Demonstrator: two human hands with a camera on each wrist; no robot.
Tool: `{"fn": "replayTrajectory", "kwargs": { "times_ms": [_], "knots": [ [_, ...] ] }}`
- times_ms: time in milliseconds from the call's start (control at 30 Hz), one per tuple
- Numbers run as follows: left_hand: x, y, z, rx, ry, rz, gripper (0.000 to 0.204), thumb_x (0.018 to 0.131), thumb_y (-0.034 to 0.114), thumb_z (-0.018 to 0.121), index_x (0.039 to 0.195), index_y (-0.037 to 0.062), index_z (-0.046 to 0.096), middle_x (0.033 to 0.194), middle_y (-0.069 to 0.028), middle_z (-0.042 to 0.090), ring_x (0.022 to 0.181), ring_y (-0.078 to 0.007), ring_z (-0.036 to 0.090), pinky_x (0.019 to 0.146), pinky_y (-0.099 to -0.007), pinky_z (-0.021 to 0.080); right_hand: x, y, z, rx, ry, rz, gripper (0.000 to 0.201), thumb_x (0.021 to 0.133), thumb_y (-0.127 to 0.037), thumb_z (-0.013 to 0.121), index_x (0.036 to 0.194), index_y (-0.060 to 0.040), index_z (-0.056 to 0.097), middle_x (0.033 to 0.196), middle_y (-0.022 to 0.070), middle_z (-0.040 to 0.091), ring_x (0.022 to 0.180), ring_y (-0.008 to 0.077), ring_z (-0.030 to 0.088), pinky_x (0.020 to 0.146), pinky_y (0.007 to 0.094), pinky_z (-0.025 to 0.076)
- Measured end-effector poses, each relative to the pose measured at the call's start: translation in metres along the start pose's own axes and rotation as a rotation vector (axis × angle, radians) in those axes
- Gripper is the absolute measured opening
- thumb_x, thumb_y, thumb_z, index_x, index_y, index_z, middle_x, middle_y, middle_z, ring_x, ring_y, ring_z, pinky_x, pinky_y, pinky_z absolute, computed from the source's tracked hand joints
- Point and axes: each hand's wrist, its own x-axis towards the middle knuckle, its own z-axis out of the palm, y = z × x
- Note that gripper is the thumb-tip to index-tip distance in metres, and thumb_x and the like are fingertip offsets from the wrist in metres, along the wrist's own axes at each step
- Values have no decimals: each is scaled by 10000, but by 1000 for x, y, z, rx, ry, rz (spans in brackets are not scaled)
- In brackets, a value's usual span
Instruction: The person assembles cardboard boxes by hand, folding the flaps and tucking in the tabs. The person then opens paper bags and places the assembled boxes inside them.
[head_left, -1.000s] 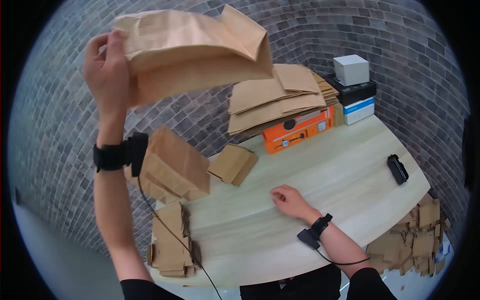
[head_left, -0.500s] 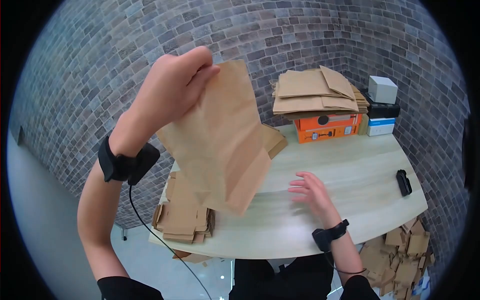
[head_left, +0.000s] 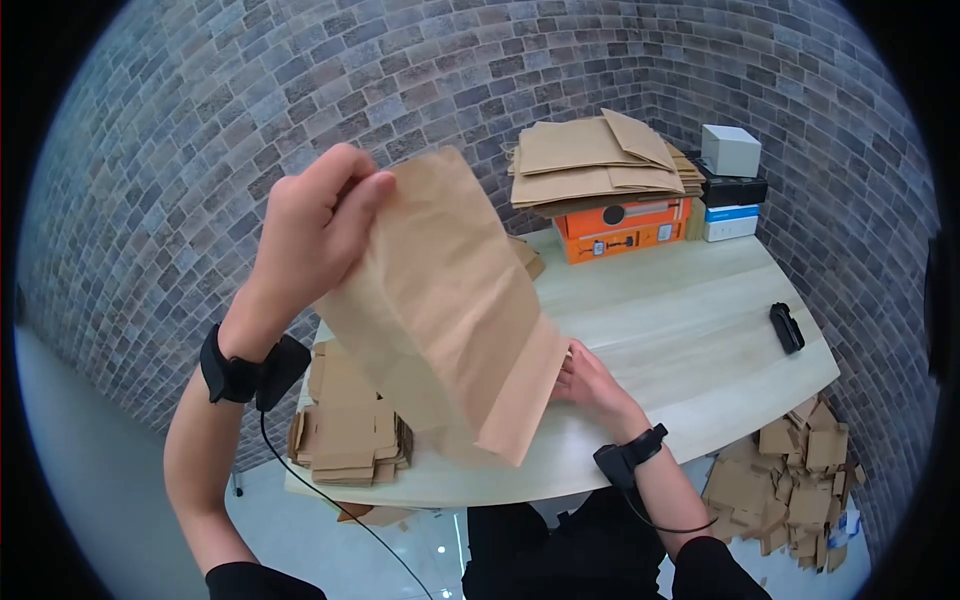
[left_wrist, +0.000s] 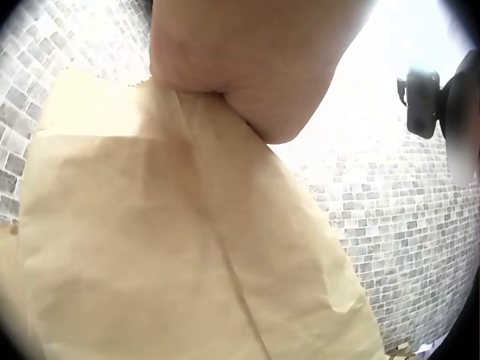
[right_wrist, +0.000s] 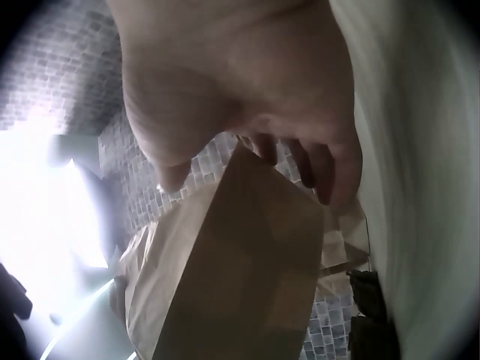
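Note:
My left hand [head_left: 320, 225] pinches a brown paper bag [head_left: 450, 290] at its top edge, thumb and fingers together. The bag hangs at a slant over the table, its folded bottom end low and to the right. In the left wrist view the creased bag [left_wrist: 142, 225] hangs from the hand [left_wrist: 247, 67]. Beside the bag's lower right corner is my right hand [head_left: 597, 390], its fingertips partly hidden by the paper. Seen from the right wrist, that hand [right_wrist: 240, 82] has thumb and fingers apart, with the bag's corner [right_wrist: 247, 202] between them.
Flattened cardboard [head_left: 345, 430] lies stacked at the table's left edge. Behind the bag shows part of a cardboard box [head_left: 527, 258]. Flat brown bags [head_left: 590, 160] lie on an orange box [head_left: 625, 235], near a white box [head_left: 730, 150]. A black object [head_left: 787, 328] lies right; cardboard pieces [head_left: 790, 490] cover the floor.
My left hand has come down and inward, and the bag has turned from lying crosswise up high to hanging at a slant. My right hand has risen from the table to the bag's lower corner.

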Motion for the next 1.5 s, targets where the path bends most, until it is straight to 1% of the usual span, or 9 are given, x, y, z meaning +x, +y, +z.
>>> {"fn": "replayTrajectory", "kwargs": {
  "times_ms": [67, 167, 467, 667, 900, 1100, 1267, 1333, 1500],
  "knots": [
    [-4, -1, 5, -69, 56, 18, 121, 959, 104, 626, 878, 22, 589, 644, 11, 526, 584, -45, 440, 528, -224, 372, -5, 3, 0, 325, -112, -114, 779, 934, -604, 537, 1484, -102, 307, 1446, 120, 454, 1347, 271, 437, 1058, 488, 412],
    [-8, 2, 3, -228, 135, -13, 133, 977, 123, 615, 888, 27, 597, 670, 43, 527, 603, -20, 433, 531, -203, 358, -6, 0, -2, 447, -124, -132, 895, 885, -641, 577, 1525, -109, 246, 1506, 125, 394, 1383, 298, 392, 1080, 510, 394],
    [-18, -15, 6, -274, 200, 4, 140, 1002, 145, 595, 920, 32, 588, 750, 68, 523, 653, 10, 420, 561, -167, 334, -14, -18, 20, 548, -36, -357, 869, 883, -569, 645, 1501, -76, 286, 1484, 130, 424, 1361, 302, 425, 1096, 495, 393],
    [-19, -21, 14, -271, 210, 3, 137, 1004, 148, 593, 926, 35, 588, 757, 64, 521, 649, 10, 420, 563, -164, 334, -7, -12, 16, 631, 68, -353, 790, 857, -406, 680, 1465, -36, 337, 1400, 157, 511, 1265, 316, 528, 1071, 487, 435],
    [-16, -25, 15, -264, 217, -24, 157, 1020, 168, 571, 931, 38, 582, 787, 70, 520, 691, 8, 418, 607, -157, 346, -8, -14, 21, 624, 138, -282, 770, 832, -406, 668, 1448, -50, 375, 1408, 123, 504, 1294, 295, 487, 1079, 474, 401],
    [-3, -26, 10, -73, 332, 96, 145, 1004, 149, 595, 937, 21, 601, 776, 52, 524, 671, 0, 431, 596, -162, 362, -1, -13, 20, 582, 170, -338, 735, 867, -396, 600, 1496, -148, 311, 1372, 139, 498, 1270, 308, 491, 1065, 510, 391],
    [14, -22, 12, -30, 307, 137, 104, 989, 114, 608, 930, 28, 612, 734, 45, 552, 622, -3, 456, 549, -170, 374, -6, 1, -4, 678, 444, -161, 620, 934, -348, 526, 1490, -162, 324, 1284, 184, 520, 1174, 318, 533, 1007, 486, 432],
    [15, -11, 22, -19, 199, 114, 96, 967, 107, 638, 912, 31, 614, 649, 22, 547, 556, -23, 497, 479, -208, 386, -9, 4, -16, 625, 441, -173, 584, 941, -333, 523, 1467, -144, 356, 1265, 170, 532, 1147, 295, 544, 980, 463, 448],
    [30, 4, 70, 92, 280, 440, 145, 876, 100, 708, 807, 68, 585, 590, -72, 543, 484, -196, 572, 439, -302, 445, -19, 0, -38, 375, 519, -238, 496, 954, -288, 516, 1401, -90, 436, 1211, 129, 562, 1080, 230, 570, 904, 396, 483]
  ]
}}
